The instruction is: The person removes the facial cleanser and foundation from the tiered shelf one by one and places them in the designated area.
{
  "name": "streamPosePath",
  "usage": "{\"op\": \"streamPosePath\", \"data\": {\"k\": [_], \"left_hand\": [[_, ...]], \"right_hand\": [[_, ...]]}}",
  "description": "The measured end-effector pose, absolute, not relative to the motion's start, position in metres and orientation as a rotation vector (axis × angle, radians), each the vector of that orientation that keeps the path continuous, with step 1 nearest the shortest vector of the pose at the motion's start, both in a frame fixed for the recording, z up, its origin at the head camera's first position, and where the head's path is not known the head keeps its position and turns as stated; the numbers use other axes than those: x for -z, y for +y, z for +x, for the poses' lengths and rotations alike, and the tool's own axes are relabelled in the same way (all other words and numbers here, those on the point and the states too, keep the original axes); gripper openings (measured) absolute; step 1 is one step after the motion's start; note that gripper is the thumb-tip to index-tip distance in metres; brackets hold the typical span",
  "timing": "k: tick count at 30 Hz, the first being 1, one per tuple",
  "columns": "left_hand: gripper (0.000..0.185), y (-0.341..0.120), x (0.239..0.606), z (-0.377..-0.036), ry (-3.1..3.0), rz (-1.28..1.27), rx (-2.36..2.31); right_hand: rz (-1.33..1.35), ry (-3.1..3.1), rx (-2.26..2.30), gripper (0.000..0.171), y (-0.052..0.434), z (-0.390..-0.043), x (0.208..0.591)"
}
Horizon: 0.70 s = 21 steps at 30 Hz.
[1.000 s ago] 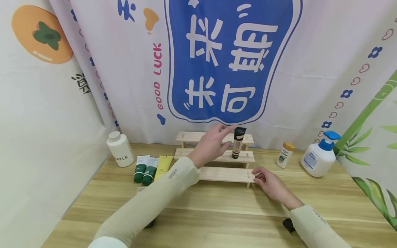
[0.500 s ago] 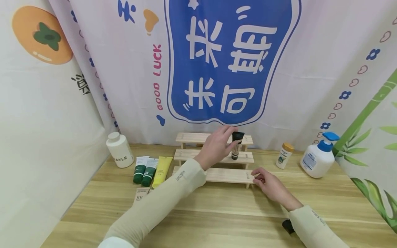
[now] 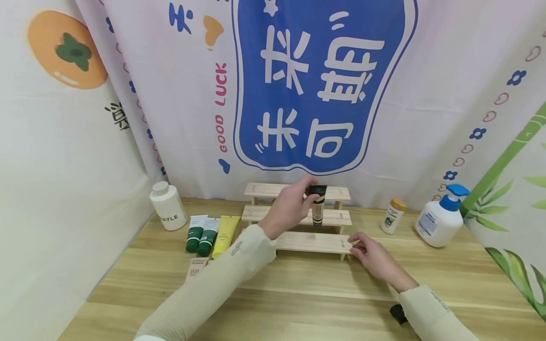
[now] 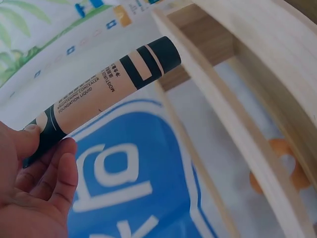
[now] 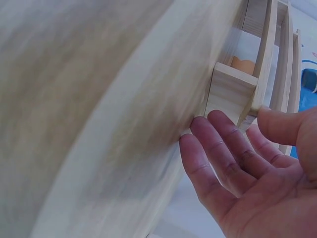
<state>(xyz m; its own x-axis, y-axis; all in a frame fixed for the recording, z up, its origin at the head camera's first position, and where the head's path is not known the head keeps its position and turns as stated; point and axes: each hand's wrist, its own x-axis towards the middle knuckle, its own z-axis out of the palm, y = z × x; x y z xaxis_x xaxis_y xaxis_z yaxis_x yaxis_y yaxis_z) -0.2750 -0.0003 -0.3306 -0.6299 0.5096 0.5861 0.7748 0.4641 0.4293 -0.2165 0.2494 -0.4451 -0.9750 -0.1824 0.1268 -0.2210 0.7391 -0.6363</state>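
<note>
My left hand (image 3: pixel 290 206) pinches a foundation tube (image 3: pixel 318 208) by its black flat end, between thumb and fingers. The tube is beige and black, its cap pointing down, and it overlaps the front edge of the rack's middle step in the head view. Its printed label faces the left wrist camera, which also shows the dark cap (image 4: pixel 166 53) close by a wooden board. At the right end of the three-step wooden rack (image 3: pixel 311 241), my right hand (image 3: pixel 372 253) holds the lowest board's corner, thumb tip (image 5: pixel 266 115) against the wood.
Left of the rack stand a white bottle (image 3: pixel 168 208), two green-and-white tubes (image 3: pixel 207 237) and a yellow tube (image 3: pixel 225 234). A BB cream tube (image 3: pixel 195 269) lies partly behind the left sleeve. To the right are a gold-capped bottle (image 3: pixel 393 218) and a blue-topped pump bottle (image 3: pixel 439 220).
My left hand has gone from fingers extended beside the standing tube to gripping its top. The tube has shifted left and toward me. The right hand keeps its place at the rack.
</note>
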Motion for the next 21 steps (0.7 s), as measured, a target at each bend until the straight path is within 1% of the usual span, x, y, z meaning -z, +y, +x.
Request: {"op": "streamPosePath", "data": {"k": [7,13,17,21], "left_hand": [[0.026,-0.049,0.318,-0.266,-2.306,-0.969,0.984],[0.026,-0.098,0.312,-0.258,-2.264,-0.927,0.989],[0.024,-0.134,0.310,-0.250,-2.290,-0.890,0.914],[0.025,-0.171,0.306,-0.237,-2.413,-0.801,0.826]], "right_hand": [[0.359,-2.878,-1.059,0.020,0.251,-0.217,0.448],[0.365,-2.879,-1.056,0.022,0.252,-0.214,0.448],[0.379,-2.874,-1.053,0.022,0.252,-0.214,0.447],[0.391,-2.870,-1.054,0.022,0.251,-0.215,0.446]]}}
